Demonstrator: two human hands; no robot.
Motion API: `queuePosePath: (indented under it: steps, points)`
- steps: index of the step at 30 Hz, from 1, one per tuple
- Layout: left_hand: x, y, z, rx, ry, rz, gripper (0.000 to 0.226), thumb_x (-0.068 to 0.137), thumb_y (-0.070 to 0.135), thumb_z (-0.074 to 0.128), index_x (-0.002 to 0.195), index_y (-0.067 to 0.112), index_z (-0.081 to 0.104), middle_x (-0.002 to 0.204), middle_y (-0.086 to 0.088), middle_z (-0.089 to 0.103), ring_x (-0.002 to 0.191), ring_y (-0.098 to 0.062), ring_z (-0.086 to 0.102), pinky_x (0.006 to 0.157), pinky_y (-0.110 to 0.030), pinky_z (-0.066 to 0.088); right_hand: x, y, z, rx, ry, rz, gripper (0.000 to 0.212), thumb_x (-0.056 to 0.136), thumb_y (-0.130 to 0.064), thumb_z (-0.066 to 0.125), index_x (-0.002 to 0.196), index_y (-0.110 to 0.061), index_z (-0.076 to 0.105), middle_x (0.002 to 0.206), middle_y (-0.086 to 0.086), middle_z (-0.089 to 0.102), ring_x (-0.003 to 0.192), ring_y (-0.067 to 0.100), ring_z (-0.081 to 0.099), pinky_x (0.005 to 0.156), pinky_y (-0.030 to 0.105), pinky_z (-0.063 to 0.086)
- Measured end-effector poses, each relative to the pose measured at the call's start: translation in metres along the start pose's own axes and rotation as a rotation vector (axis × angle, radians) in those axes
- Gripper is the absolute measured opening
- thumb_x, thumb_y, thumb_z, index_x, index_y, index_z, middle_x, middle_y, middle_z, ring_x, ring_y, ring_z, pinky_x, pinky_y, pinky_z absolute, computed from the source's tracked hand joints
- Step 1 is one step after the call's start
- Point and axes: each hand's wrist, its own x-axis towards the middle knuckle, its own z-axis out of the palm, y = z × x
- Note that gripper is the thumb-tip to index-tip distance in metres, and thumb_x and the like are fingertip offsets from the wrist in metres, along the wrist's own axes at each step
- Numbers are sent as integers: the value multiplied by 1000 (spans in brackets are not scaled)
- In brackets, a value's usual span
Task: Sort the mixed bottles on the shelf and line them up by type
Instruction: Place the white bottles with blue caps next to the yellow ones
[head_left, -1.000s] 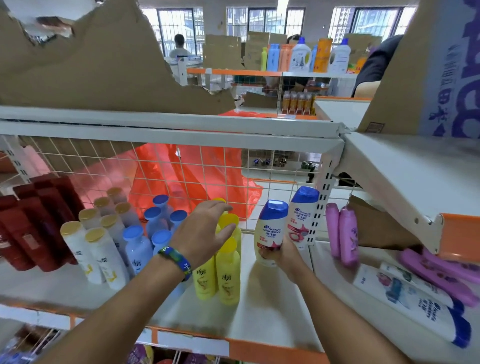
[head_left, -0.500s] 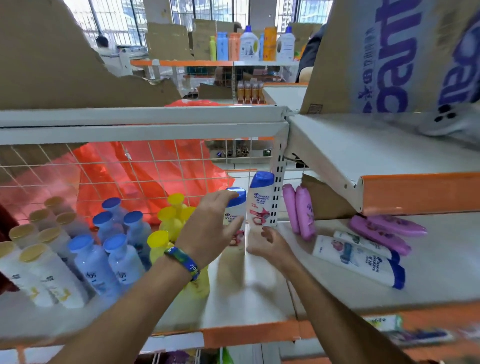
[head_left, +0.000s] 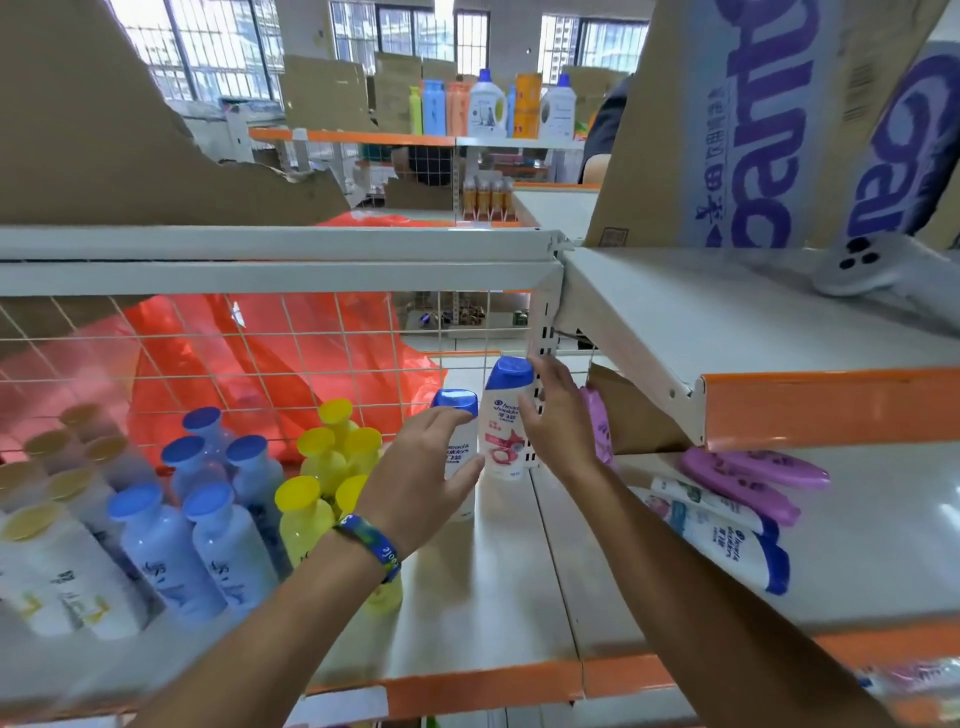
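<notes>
Now, left hand (head_left: 431, 483): is curling round the front shampoo (head_left: 461, 451), thumb lying across its label, fingers wrapping the far side below the cap
Right hand (head_left: 558, 421): is lying with fingers mostly straight against the right side of the back shampoo (head_left: 503, 428), fingertips reaching up beside its cap, not closing round it
Front shampoo: is standing upright on the shelf (head_left: 493, 597), long axis vertical, glossy blue cap pointing up; smooth white plastic, flattened oval body
Back shampoo: is standing upright just behind and to the right of the front one, cap up, label with pink print facing the camera; same white plastic and rounded blue cap
Yellow bottles (head_left: 322, 460): are standing in a tight cluster just left of the left hand, translucent yellow with flat round caps
Blue bottles (head_left: 202, 525): are standing left of the yellow ones, pale blue bodies with deeper blue disc caps
White bottles (head_left: 57, 551): are standing furthest left, wearing gold caps
Purple bottles (head_left: 753, 475): are lying on their sides in the right bay, long axes running left to right, smooth and curved
Lying shampoos (head_left: 727, 540): are lying flat just below the purple ones, blue caps pointing right
Grid (head_left: 322, 343): thin wire mesh is backing the shelf, with a crinkled red bag (head_left: 291, 374) showing through it
Wristband (head_left: 371, 551): woven blue-green band is circling the left wrist
</notes>
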Motion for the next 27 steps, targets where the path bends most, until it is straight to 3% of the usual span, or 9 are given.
queuePosePath:
  steps: [3, 7, 10, 15, 18, 22, 25, 27]
  points:
    - [-4, -5, -3, -5, 17, -1, 42, 84, 23, 68, 124, 13, 57, 121, -1, 59, 113, -18, 53, 96, -27, 43, 19, -4, 7, -95, -57, 40, 43, 96, -23, 51, 138, -24, 41, 144, -5, 45, 119, 20, 52, 93, 44, 50]
    - [-8, -10, -10, -9, 60, -24, 38, 85, 20, 68, 121, 15, 58, 121, 1, 59, 114, -15, 52, 94, -17, 37, 30, -5, 20, -188, -38, 54, 43, 92, -29, 59, 133, -21, 50, 125, 1, 58, 109, 23, 52, 87, 39, 46]
    - [-11, -13, -13, -5, 85, -38, 36, 85, 19, 67, 120, 15, 59, 119, 0, 60, 113, -14, 53, 94, -16, 36, 28, -2, 28, -252, -61, 26, 52, 85, -36, 69, 132, -20, 53, 124, 2, 56, 112, 23, 49, 93, 37, 44]
    - [-17, -7, -3, -57, 76, -24, 35, 84, 18, 68, 118, 15, 60, 116, 0, 63, 107, -15, 57, 92, -21, 42, 19, 2, 18, 129, -115, 216, 47, 87, -27, 71, 129, -22, 48, 113, -5, 56, 103, 19, 59, 90, 39, 54]
    - [-23, -4, 16, -100, -26, -49, 39, 86, 23, 67, 123, 17, 57, 120, 0, 61, 109, -12, 56, 93, -16, 40, 12, 4, -2, 247, -58, 318, 50, 85, -23, 73, 128, -24, 48, 118, -6, 54, 109, 17, 57, 88, 35, 54]
    - [-25, -13, 48, -61, -313, -140, 62, 87, 42, 64, 140, 22, 38, 138, 1, 47, 126, -16, 45, 107, -32, 40, 2, -3, -34, 236, -94, 252, 43, 83, -22, 73, 119, -29, 51, 113, -9, 54, 108, 14, 55, 89, 31, 48]
    - [-22, -18, 65, -93, -408, -203, 74, 85, 44, 66, 145, 20, 29, 146, -1, 39, 133, -16, 38, 110, -32, 35, -12, -11, -60, 229, -133, 180, 40, 84, -18, 74, 119, -21, 54, 109, -7, 53, 95, 4, 53, 81, 6, 42]
    - [-21, -21, 74, -165, -391, -271, 80, 82, 40, 71, 146, 18, 28, 146, -2, 39, 134, -18, 38, 111, -35, 34, -24, -15, -72, 299, -193, 147, 37, 86, -14, 72, 118, -17, 54, 113, -2, 54, 96, 3, 54, 80, 6, 45]
